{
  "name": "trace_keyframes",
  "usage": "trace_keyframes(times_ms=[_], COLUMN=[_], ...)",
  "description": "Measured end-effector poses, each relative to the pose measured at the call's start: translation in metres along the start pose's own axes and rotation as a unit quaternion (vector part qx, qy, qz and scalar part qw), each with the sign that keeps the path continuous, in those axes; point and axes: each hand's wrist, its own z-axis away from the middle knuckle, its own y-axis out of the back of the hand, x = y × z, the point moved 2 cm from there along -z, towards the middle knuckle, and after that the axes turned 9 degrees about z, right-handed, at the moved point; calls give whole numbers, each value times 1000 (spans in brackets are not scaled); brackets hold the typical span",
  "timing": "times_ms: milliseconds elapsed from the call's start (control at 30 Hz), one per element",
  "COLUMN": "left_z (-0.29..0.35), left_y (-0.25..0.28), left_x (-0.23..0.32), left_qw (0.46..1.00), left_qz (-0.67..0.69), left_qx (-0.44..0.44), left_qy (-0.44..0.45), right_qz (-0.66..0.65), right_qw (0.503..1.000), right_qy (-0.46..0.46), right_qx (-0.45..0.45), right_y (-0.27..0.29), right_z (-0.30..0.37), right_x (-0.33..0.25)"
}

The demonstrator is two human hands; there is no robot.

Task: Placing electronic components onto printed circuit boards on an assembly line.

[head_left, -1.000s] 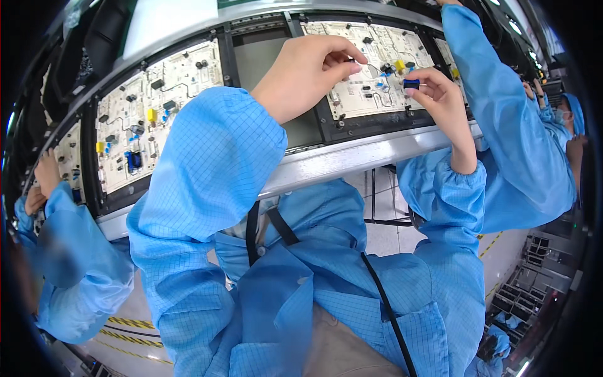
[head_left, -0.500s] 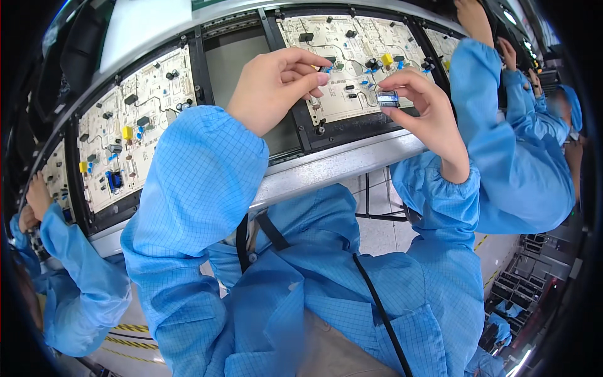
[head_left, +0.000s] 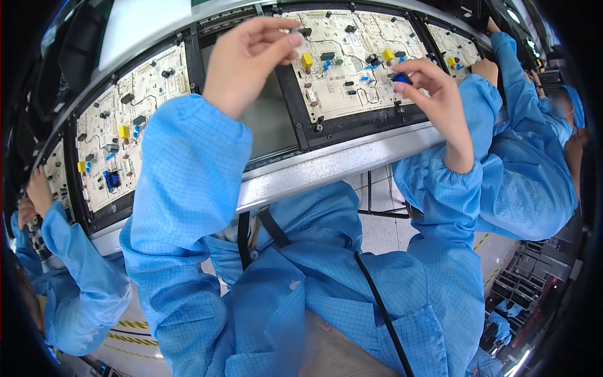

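Observation:
My left hand [head_left: 254,60] is above the far left corner of a pale circuit board [head_left: 339,110], thumb and fingertips pinched together. Whatever lies between those fingertips is too small to make out. Over the board's right part, my right hand [head_left: 436,97] grips a dark blue, can-shaped capacitor [head_left: 402,78] between thumb and fingers, clear of the surface. Black, blue and yellow parts stand on the board, among them a yellow block [head_left: 306,61] near my left fingertips.
The board sits in a black frame [head_left: 290,103] behind a metal rail [head_left: 339,158]. More populated boards lie left [head_left: 94,135] and right [head_left: 468,53]. Co-workers in blue sleeves [head_left: 85,257] work on both sides; the right one's hand [head_left: 485,70] is close to my right hand.
My left hand has moved up and left, uncovering the yellow block. My right hand has shifted slightly right, and the capacitor in it has turned. The right co-worker's near hand has come down.

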Motion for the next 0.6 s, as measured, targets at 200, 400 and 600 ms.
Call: trace_keyframes(times_ms=[200,400,600], left_z=[-5,-3,-3], left_y=[17,13,5], left_x=[8,15,20], left_qw=[996,983,986], left_qz=[59,137,109], left_qx=[61,75,81], left_qy=[31,95,101], right_qz=[-193,114,150], right_qw=[974,985,975], right_qy=[-95,53,78], right_qx=[-74,-119,-146], right_y=[-4,-1,-8], right_z=[-6,-19,-26], right_x=[6,-4,-12])
